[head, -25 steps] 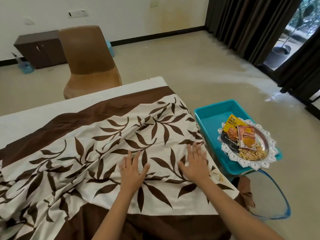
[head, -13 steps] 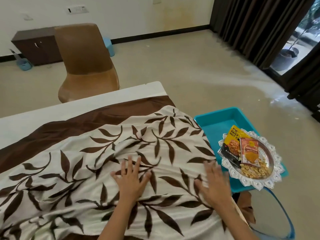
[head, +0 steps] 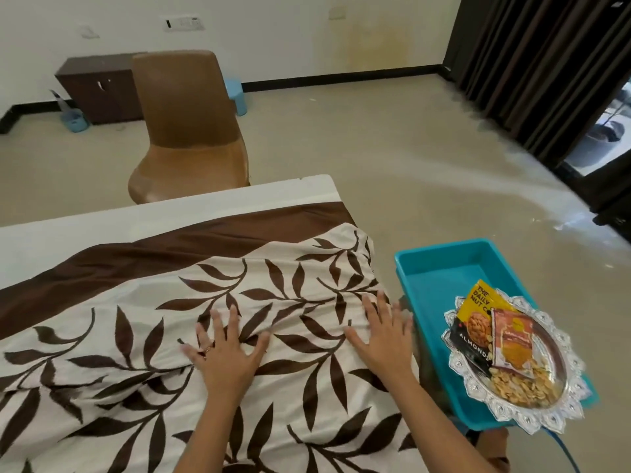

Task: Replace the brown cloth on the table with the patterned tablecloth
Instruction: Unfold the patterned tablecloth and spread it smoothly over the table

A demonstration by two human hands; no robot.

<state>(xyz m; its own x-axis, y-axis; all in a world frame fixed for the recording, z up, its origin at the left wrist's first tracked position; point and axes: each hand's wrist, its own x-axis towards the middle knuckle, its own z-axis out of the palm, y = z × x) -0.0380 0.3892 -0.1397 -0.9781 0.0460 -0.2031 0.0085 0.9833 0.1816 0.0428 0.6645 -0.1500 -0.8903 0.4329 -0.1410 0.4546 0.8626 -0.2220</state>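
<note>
The patterned tablecloth [head: 143, 343], cream with brown leaves and a wide brown border, lies spread over the white table [head: 143, 213]. It is still wrinkled around my hands. My left hand [head: 227, 353] presses flat on the cloth near the middle, fingers spread, a ring on one finger. My right hand [head: 382, 332] presses flat on the cloth close to the table's right edge, fingers straight. No plain brown cloth is clearly visible; only a small brown piece [head: 493, 448] shows below the tray at the lower right.
A teal tray [head: 444, 268] stands just right of the table, holding a silver plate [head: 560, 363] with snack packets and nuts. A brown chair [head: 187, 131] stands behind the table. A dark cabinet [head: 95, 87] is by the wall, dark curtains [head: 532, 63] at the right.
Both hands have slid forward and to the right over the cloth, smoothing it. The right hand moved nearer the table's right edge. The view has tilted upward.
</note>
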